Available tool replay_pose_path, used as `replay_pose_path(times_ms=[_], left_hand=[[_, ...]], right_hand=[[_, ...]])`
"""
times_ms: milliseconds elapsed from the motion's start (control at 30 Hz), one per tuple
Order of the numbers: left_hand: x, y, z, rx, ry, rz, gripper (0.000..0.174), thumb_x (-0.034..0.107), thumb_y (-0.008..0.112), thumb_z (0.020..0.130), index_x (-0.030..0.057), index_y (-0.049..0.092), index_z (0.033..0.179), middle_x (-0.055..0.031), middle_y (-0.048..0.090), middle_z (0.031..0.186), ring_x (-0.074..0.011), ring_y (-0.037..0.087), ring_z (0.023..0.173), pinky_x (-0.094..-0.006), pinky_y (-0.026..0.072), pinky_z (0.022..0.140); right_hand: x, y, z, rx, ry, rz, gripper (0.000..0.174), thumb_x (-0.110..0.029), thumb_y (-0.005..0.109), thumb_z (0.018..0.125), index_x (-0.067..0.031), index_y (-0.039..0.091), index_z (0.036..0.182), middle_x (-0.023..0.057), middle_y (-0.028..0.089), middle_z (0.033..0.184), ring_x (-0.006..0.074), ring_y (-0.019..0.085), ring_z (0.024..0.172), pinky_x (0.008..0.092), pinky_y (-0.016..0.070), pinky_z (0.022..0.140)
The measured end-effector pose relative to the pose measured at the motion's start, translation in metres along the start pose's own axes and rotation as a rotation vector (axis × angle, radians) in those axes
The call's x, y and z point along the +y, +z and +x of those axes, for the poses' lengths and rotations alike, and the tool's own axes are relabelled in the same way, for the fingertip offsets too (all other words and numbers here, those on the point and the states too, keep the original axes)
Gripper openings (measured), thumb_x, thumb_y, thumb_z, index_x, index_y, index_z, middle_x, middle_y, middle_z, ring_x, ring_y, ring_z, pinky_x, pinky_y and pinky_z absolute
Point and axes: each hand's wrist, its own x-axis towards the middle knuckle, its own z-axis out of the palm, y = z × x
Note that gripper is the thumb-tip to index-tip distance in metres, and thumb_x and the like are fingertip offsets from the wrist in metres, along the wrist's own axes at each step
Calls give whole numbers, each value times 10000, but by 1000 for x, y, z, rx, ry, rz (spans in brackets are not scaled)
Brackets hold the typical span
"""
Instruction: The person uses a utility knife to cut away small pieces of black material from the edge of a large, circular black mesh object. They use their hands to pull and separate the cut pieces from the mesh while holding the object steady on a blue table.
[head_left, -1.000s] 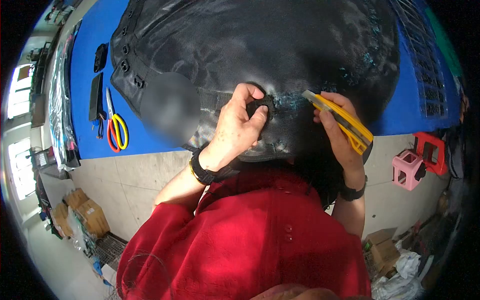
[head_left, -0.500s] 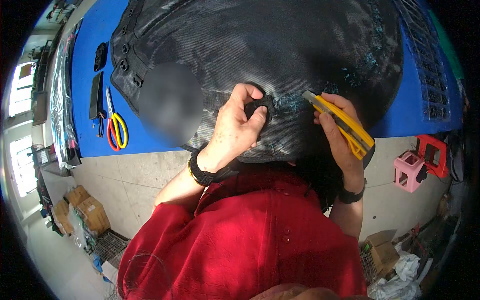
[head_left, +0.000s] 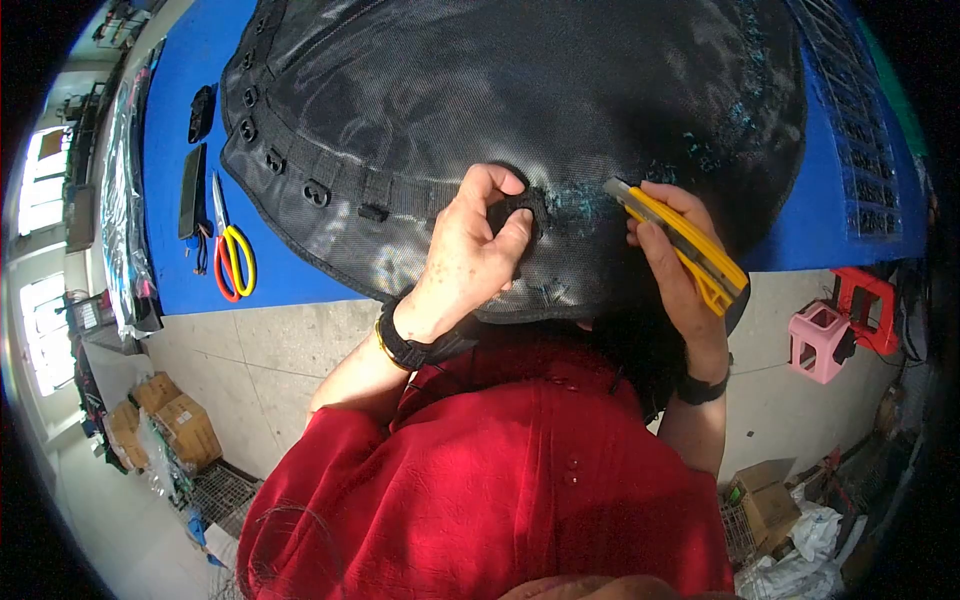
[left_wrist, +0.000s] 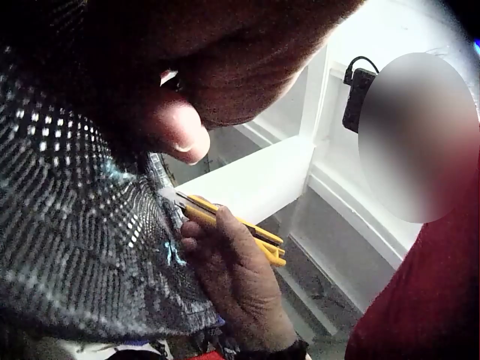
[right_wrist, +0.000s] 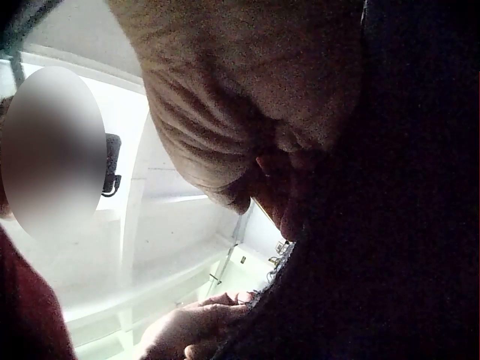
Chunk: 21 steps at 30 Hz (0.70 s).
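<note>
A large black mesh cloth drapes over the blue table in the head view. My left hand pinches a small dark piece at the cloth, thumb and forefinger curled about it; its exact kind I cannot tell. Bluish loose threads lie just right of those fingertips. My right hand grips a yellow utility knife, whose blade sticks out leftward over the threads. In the left wrist view the same knife shows beside the cloth's edge. Most of the right wrist view is dark.
Scissors with red and yellow handles lie on the blue table, beside a dark phone-like slab and a black object. Black fittings line the cloth's left border. A clear sheet lies at right; a pink stool stands beyond.
</note>
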Motion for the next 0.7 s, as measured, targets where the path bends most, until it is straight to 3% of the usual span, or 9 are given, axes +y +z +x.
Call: replay_pose_path(times_ms=[300, 400, 500, 700], left_hand=[[5, -1, -2, 1, -14, 30, 306, 55, 654, 1004, 41, 494, 1265, -212, 717, 1189, -127, 610, 479, -297, 489, 411], [2, -1, -1, -23, -27, -21, 306, 51, 655, 1023, 74, 503, 1288, -192, 669, 1254, -82, 568, 477, -243, 448, 386], [1, -1, -2, -14, 8, 1, 326, 59, 644, 1010, 67, 522, 1312, -191, 713, 1152, -115, 614, 488, -289, 492, 418], [-1, 1, -2, -24, 44, -45, 277, 45, 631, 1018, 96, 579, 1286, -130, 696, 1055, -92, 602, 480, -266, 471, 419]], right_hand=[[3, 1, -1, -1, -22, 23, 308, -127, 678, 1062, -48, 634, 1356, 65, 687, 1191, 116, 676, 1009, 270, 570, 876], [2, 1, -1, 1, -16, 21, 307, -137, 675, 1065, -53, 633, 1358, 60, 693, 1171, 112, 680, 989, 268, 569, 874], [1, 2, -1, 2, -8, 17, 303, -134, 670, 1067, -53, 632, 1357, 55, 698, 1153, 108, 683, 972, 269, 569, 872], [-2, 3, -1, 15, 9, 32, 295, -123, 678, 1056, -48, 641, 1339, 41, 700, 1134, 101, 676, 961, 269, 563, 864]])
